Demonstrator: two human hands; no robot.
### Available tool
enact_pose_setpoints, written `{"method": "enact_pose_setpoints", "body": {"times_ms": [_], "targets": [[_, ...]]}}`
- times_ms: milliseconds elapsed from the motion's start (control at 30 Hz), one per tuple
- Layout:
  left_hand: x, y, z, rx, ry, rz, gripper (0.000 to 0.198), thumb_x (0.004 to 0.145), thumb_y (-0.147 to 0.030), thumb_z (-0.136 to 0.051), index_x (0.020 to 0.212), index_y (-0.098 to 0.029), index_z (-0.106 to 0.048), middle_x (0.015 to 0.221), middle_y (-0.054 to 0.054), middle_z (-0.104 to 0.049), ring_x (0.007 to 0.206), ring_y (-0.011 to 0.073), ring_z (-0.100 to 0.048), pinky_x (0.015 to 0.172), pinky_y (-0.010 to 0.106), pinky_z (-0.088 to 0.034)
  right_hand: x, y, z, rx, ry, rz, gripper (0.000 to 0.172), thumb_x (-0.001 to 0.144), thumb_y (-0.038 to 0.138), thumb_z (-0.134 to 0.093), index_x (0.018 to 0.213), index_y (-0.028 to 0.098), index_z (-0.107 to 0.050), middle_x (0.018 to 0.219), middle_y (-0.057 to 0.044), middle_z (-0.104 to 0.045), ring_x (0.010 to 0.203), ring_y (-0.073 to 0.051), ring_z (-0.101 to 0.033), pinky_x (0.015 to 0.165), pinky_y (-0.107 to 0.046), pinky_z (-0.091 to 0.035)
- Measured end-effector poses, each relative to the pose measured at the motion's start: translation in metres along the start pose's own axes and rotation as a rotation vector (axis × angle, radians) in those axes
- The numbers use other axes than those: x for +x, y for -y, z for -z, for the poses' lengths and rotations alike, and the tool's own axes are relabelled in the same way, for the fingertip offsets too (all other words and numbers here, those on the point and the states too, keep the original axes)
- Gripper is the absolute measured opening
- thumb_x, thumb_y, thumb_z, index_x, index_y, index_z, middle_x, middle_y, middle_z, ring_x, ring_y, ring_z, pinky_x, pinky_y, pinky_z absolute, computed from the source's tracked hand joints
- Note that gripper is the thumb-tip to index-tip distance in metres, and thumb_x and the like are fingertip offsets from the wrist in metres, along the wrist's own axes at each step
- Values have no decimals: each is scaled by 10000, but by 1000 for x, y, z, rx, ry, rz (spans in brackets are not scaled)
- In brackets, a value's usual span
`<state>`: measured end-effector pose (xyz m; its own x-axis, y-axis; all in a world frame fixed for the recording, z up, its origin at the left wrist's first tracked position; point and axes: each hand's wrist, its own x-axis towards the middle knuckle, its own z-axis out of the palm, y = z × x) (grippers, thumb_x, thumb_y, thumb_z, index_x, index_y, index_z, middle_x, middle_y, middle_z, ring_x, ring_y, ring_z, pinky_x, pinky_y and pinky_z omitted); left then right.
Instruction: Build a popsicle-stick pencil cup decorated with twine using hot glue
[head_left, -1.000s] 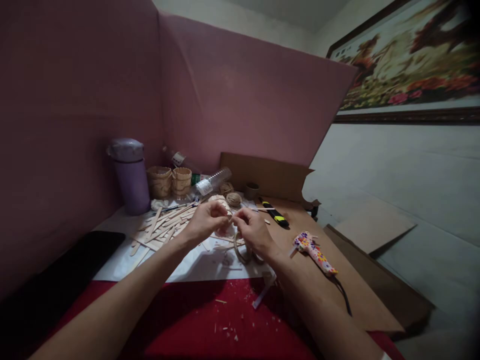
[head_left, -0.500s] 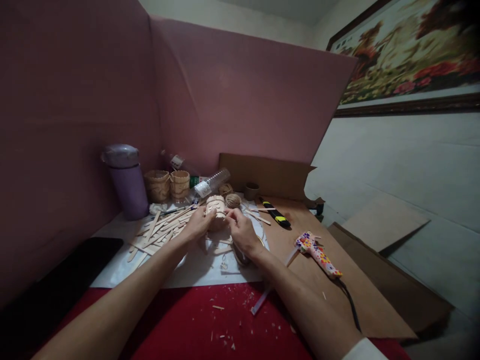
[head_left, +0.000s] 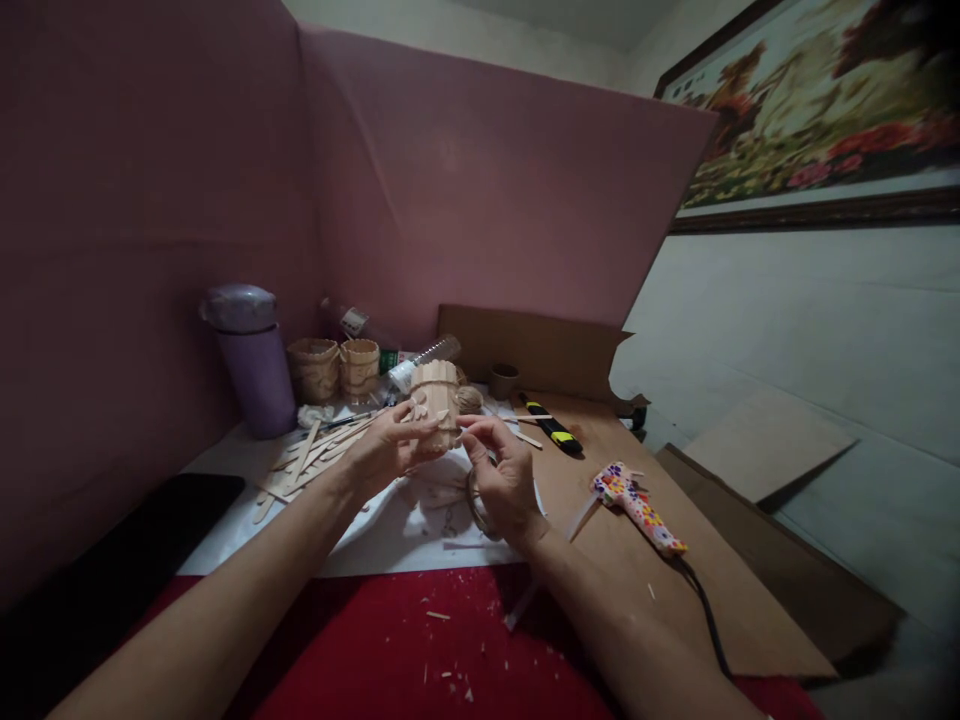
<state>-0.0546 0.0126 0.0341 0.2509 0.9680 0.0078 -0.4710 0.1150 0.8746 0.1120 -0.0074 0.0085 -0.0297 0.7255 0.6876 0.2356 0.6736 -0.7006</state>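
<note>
A big pink panel (head_left: 487, 170) stands at twelve o'clock, behind a white sheet (head_left: 360, 555). A purple tumbler (head_left: 259, 375) is at ten o'clock from the hands, and a flowery glue gun (head_left: 639, 510) at four. The left hand (head_left: 391, 440) holds the popsicle-stick cup (head_left: 433, 400) by its low left side; the right hand (head_left: 502, 470) has thumb and finger close together at its low right edge, and I can't tell if they pinch anything. The cup, nearly upright, lies at one o'clock from the left hand, the nearer one, and eleven from the right. It's pale wood, with a twine ring (head_left: 435, 383) up high and little pale bits (head_left: 443, 414) below
</note>
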Motion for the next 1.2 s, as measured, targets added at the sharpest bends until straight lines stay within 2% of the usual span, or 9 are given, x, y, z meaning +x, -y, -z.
{"method": "enact_pose_setpoints", "body": {"times_ms": [100,200,367,500,767,933,1033,1200], "targets": [[-3,1,-2,0,90,5,494,673,-103,-804,1136,-145,-638,1051,118,-737,825,208,-729,766,333,-598,4,-3,1,3,-79,-95,152,877,321,-586,790,201,-617,815,-46,-657,800,-190,-610,747,-304,-474],[-7,3,-7,5,137,-6,461,726,-134,-776,1159,-168,-622,1080,110,-733,866,208,-727,808,355,-596,6,-2,1,71,-88,-191,171,843,350,-595,757,202,-609,728,-15,-621,699,-164,-575,677,-280,-460],[-12,8,-19,-27,109,-12,390,726,-177,-785,1079,-148,-622,991,94,-741,811,189,-721,771,323,-589,7,4,0,210,-88,-268,198,781,387,-647,725,204,-595,654,18,-579,612,-135,-532,606,-255,-454],[-14,12,-24,-56,125,-31,416,696,-153,-791,1075,-149,-622,981,91,-750,844,207,-728,821,339,-580,6,7,1,243,-119,-314,205,755,383,-678,720,200,-592,634,27,-559,580,-124,-507,563,-244,-440],[-12,16,-21,-70,93,-55,412,700,-135,-758,1086,-157,-619,1015,85,-751,864,205,-716,772,310,-577,4,14,3,-9,-87,-253,157,795,332,-612,711,206,-571,637,25,-561,595,-129,-505,573,-253,-408],[-11,16,-20,-78,101,-45,371,718,-134,-737,1073,-143,-633,1057,104,-743,872,205,-709,793,323,-574,5,10,5,42,-114,-232,171,826,355,-609,743,209,-577,655,23,-565,612,-133,-514,584,-252,-414],[-11,15,-21,-77,96,-44,372,715,-125,-730,1075,-138,-641,1059,108,-741,870,207,-710,792,329,-577,5,6,5,79,-138,-162,118,825,299,-632,756,208,-601,665,25,-586,629,-132,-533,601,-248,-424],[-12,12,-24,-90,61,-34,377,686,-93,-729,1053,-124,-650,1023,104,-745,865,203,-714,811,333,-585,5,5,6,49,-107,-114,61,799,243,-659,751,207,-648,694,8,-632,664,-148,-577,646,-268,-458]]}}
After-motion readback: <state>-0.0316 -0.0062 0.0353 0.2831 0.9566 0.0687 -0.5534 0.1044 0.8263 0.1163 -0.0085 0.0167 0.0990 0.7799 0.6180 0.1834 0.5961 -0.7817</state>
